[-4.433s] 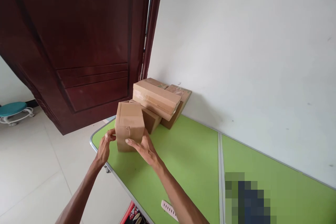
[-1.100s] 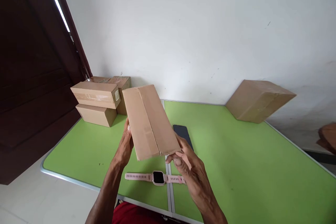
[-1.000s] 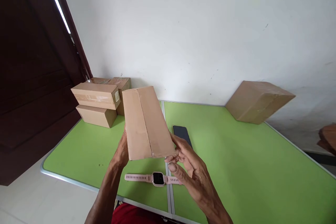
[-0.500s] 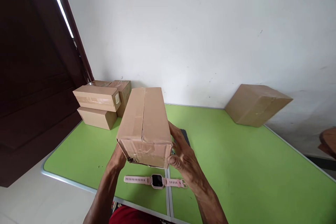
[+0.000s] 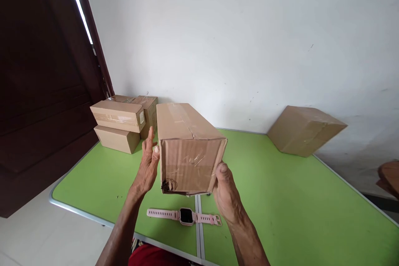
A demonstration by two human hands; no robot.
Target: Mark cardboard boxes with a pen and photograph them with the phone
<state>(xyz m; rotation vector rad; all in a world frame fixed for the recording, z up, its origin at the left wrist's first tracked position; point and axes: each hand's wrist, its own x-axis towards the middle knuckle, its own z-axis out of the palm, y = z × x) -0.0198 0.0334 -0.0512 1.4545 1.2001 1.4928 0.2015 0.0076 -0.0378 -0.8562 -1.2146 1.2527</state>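
Observation:
A brown cardboard box is held up above the table in front of me, its near end facing me. That end has wrinkled clear tape and a torn, dark lower left corner. My right hand grips the box at its lower right, thumb on the near edge and fingers hidden behind. Beside the box's left side is my left hand, fingers stretched out and apart, thumb at the box's edge. Below the box, a pink smartwatch lies flat on the table with its strap spread out.
Several cardboard boxes are stacked at the back left of the green table. Another cardboard box sits tilted-looking at the back right by the white wall. A dark door stands on the left.
The box has turned and tipped so its near end faces me more. My left hand has come up from beneath to its left side and opened; my right hand now grips its lower right.

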